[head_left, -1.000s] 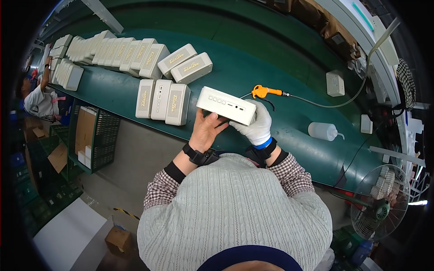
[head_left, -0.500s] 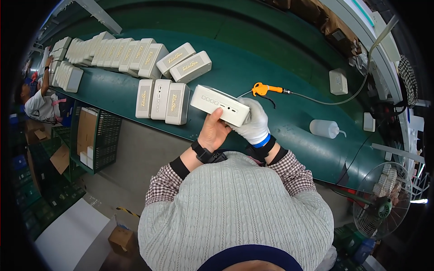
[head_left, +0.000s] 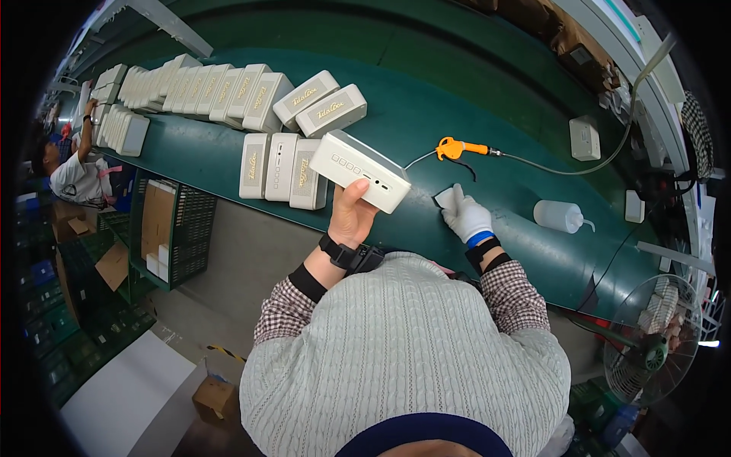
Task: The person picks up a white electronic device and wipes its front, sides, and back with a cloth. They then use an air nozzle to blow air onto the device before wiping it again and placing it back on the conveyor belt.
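My bare left hand (head_left: 352, 215) grips a cream box-shaped speaker (head_left: 358, 169), its thumb on the face with a row of square buttons and several ports. The speaker is tilted above the table. My right hand (head_left: 467, 218), in a white glove, is apart from the speaker, low over the tabletop. A small pale wiping cloth (head_left: 444, 199) shows at its fingers, pinched there as far as I can see. Beyond the speaker lies an orange air blow gun (head_left: 461, 149) with a thin nozzle and a hose. Three more speakers (head_left: 308, 179) stand left of my left hand.
Many cream speakers (head_left: 228, 95) line the far left of the green table (head_left: 411, 84), with two set askew (head_left: 332, 109). A squeeze bottle (head_left: 558, 216) lies at right, a fan (head_left: 655, 343) beyond it. Green crates (head_left: 186, 236) and another person (head_left: 72, 171) are at left.
My right hand has left the speaker and moved right and down toward the tabletop, with the pale cloth now showing. My left hand alone holds the speaker, slightly more tilted.
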`<state>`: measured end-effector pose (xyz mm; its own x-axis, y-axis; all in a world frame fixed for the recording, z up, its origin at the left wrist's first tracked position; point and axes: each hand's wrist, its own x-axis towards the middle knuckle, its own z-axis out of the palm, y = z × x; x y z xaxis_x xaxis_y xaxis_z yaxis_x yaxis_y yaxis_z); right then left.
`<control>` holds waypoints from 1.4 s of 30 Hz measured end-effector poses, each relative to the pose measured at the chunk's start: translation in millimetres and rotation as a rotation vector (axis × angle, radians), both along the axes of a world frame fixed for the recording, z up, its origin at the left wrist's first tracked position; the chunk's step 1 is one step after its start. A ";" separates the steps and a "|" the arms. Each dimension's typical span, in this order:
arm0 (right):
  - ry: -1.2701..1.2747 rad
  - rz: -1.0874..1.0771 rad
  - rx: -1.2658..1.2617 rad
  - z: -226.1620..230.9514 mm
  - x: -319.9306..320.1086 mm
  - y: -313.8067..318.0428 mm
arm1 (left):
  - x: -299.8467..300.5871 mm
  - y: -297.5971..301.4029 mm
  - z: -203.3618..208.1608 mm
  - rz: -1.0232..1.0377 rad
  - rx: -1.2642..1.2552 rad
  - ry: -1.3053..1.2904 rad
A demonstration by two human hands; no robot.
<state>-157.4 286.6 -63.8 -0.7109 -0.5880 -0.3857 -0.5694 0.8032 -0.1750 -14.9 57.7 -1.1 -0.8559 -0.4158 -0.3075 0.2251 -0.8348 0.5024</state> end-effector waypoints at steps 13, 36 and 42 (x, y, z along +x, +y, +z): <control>0.240 0.491 -1.015 101.5 19.3 -62.6 | -3.4 -2.1 -0.4 -0.004 -0.076 0.034; 0.201 0.574 -1.079 116.0 20.6 -64.5 | 1.2 -19.1 3.1 0.094 -0.093 0.133; 0.176 0.602 -1.094 120.1 25.3 -70.8 | 4.9 -13.8 -7.4 0.050 -0.068 0.102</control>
